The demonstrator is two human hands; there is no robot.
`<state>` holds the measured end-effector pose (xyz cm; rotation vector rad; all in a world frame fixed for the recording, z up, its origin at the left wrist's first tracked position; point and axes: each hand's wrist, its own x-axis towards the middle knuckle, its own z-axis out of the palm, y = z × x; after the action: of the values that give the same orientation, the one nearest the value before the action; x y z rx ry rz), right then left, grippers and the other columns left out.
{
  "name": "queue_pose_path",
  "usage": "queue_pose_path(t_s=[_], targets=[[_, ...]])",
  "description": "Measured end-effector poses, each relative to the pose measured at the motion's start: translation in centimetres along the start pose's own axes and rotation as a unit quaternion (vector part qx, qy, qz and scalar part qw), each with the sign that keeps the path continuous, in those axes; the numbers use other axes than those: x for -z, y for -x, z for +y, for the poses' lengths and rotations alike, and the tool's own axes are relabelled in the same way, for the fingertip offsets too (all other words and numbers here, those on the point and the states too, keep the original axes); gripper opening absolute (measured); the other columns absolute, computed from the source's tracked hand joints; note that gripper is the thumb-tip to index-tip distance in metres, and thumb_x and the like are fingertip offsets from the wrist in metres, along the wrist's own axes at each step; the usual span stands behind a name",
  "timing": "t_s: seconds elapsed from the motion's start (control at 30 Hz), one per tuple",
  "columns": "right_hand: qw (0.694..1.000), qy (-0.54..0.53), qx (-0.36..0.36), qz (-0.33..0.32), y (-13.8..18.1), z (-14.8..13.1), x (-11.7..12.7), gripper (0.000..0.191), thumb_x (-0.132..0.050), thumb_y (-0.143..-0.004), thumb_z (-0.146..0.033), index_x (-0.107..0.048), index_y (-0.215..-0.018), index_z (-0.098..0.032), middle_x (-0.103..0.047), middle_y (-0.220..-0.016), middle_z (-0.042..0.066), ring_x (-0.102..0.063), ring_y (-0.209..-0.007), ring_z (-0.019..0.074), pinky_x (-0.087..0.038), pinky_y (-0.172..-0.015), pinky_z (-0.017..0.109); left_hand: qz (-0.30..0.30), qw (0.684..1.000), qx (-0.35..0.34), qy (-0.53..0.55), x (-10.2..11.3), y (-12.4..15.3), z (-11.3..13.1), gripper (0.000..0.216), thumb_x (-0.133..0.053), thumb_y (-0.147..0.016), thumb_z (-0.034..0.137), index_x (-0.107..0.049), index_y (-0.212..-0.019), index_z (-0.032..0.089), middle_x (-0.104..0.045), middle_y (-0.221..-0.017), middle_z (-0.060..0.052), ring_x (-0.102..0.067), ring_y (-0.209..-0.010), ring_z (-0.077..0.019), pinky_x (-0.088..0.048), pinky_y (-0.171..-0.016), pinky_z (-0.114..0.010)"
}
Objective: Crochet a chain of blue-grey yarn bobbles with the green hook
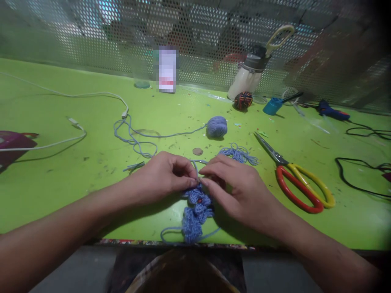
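A blue crocheted piece (193, 221) with petal-like folds lies at the table's front edge. My left hand (161, 175) pinches its upper end between thumb and forefinger. Close against those fingertips, my right hand (236, 185) brings its thumb and forefinger together on the blue yarn (196, 166) at the same spot; the exact grip is partly hidden. A loose yarn loop (171, 230) curls out below the piece. Beyond my hands sits a ball of blue yarn (217, 126), its strand running left into a loose tangle (134, 140). A heap of blue strands (240, 154) lies behind my right hand.
Scissors (293, 175) with red and yellow handles lie at the right. Behind are a bottle (249, 75), a multicoloured yarn ball (243, 101), a blue pot (273, 106) and a blurred upright phone-like object (167, 69). A white cable (91, 93) crosses the left; perforated metal (198, 36) backs the table.
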<state>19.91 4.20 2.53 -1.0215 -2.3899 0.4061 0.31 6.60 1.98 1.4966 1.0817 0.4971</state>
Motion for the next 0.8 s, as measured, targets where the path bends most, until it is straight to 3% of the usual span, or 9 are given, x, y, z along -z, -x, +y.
queue_pose_path(t_s=[0.17,0.47,0.6,0.8], targets=[[0.995,-0.06,-0.062,-0.05,-0.3,0.2,-0.1,0.013,-0.054,-0.09,-0.011,-0.066,-0.085,-0.013,-0.061,-0.082,0.007,-0.054,-0.079,0.0175,-0.043,-0.072,0.031,-0.011,1.0,-0.013,0.014,0.2,-0.2,0.0,0.008,-0.069,-0.073,0.022,-0.068,-0.071,0.015,-0.061,-0.061,0.001,-0.051,-0.057,-0.0103,-0.039,-0.055,-0.023],[0.996,-0.072,-0.056,-0.006,-0.1,0.0,-0.5,0.015,-0.058,-0.085,-0.006,-0.064,-0.072,-0.011,-0.057,-0.069,0.003,-0.05,-0.066,0.0128,-0.037,-0.062,0.026,-0.002,0.999,0.002,0.044,0.1,0.0,-0.2,0.009,-0.071,-0.071,0.022,-0.066,-0.07,0.015,-0.062,-0.059,0.001,-0.051,-0.056,-0.0108,-0.039,-0.054,-0.025],[0.997,-0.079,-0.016,0.007,-0.1,0.0,-0.7,0.015,-0.055,-0.087,-0.007,-0.064,-0.075,-0.01,-0.058,-0.071,0.005,-0.051,-0.068,0.0141,-0.039,-0.064,0.027,0.018,0.996,0.018,0.085,0.1,0.0,0.0,0.009,-0.071,-0.07,0.021,-0.064,-0.069,0.015,-0.062,-0.059,0.0,-0.053,-0.055,-0.012,-0.039,-0.053,-0.026],[0.996,0.013,0.087,0.0,0.1,-0.1,-1.2,0.024,-0.044,-0.094,-0.011,-0.066,-0.086,-0.008,-0.061,-0.079,0.011,-0.051,-0.073,0.0191,-0.04,-0.065,0.032,0.017,0.998,0.031,0.054,0.4,-0.2,0.2,0.008,-0.071,-0.066,0.018,-0.065,-0.065,0.014,-0.063,-0.059,-0.001,-0.053,-0.056,-0.0121,-0.039,-0.054,-0.026]])
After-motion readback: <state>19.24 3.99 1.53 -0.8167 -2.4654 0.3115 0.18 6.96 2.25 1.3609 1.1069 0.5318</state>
